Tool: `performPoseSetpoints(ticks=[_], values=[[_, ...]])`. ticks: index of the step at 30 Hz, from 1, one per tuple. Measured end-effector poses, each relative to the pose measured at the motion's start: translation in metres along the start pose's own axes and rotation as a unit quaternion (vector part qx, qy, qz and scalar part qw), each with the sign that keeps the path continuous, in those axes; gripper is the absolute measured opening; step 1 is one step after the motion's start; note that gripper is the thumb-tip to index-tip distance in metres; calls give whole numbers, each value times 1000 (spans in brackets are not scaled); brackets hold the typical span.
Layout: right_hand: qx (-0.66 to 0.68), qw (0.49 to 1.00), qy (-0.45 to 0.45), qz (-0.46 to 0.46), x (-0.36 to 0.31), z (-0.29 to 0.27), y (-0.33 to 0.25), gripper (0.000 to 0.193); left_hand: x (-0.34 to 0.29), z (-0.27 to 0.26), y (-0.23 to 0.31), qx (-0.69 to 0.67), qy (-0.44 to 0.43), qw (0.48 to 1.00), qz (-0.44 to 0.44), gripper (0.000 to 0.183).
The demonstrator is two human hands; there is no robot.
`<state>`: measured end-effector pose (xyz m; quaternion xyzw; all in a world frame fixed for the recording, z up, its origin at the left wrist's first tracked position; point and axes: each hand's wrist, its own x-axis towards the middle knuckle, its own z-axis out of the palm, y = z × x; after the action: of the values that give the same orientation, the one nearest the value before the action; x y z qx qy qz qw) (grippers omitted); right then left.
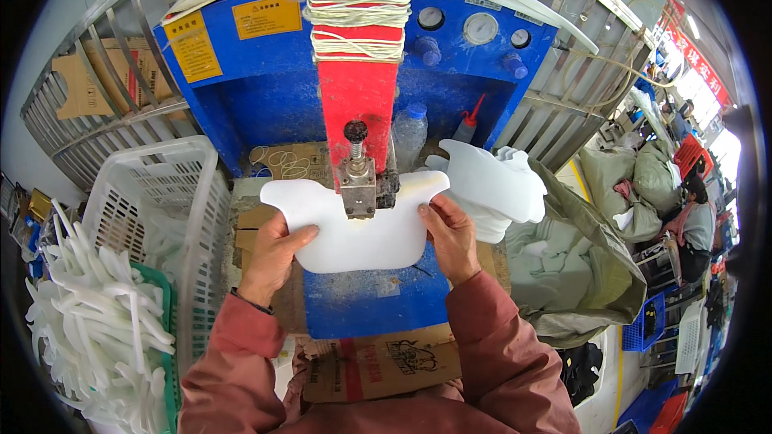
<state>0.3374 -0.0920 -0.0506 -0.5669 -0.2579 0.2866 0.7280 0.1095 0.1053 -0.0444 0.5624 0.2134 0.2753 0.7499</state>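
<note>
Well, Two Hands Hold One White Sheet

The left hand (272,255) and the right hand (452,241) each pinch one side of a curvy white sheet (362,251), thumbs on top and fingers tucked under. The sheet sits under a small metal head (359,191) on the red arm (358,104). I can't tell if the metal touches it.

To do this well, I think both hands should stay level and gentle, so the sheet doesn't bend or twist. Thumbs should stay out at the sides (nobody wants a pinched thumb!).

Just past the right hand is a pile of white shapes (494,189). Next to it, a big green sack (607,293) gapes wide, with lots of flat pale pieces (555,265) inside. On the left stands a white basket (201,245) full of holes; the pale stuff in it is hard to make out. Farther left, a green crate (167,305) is heaped high with long white strips (100,329).
</note>
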Motion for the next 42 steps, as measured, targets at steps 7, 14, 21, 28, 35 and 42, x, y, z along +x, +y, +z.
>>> performPoseSetpoints(ticks=[7,14,21,28,35,42], values=[[71,997,2,12,-15,-2,3,27,-9,0,-8,-20,4,1000,-23,42],[64,997,22,22,-31,-12,-10,26,-16,15,-14,-49,-5,998,-29,43],[81,996,29,32,-48,-17,-18,26,-24,23,-19,-48,-28,998,-31,47],[66,997,33,26,-63,-31,-22,25,-29,36,-21,-71,-41,996,-44,46],[62,996,53,24,-71,-42,-25,26,-29,49,-26,-78,-64,992,-71,55],[35,996,74,28,-83,-60,-20,26,-28,61,-32,-76,-81,992,-65,55]])
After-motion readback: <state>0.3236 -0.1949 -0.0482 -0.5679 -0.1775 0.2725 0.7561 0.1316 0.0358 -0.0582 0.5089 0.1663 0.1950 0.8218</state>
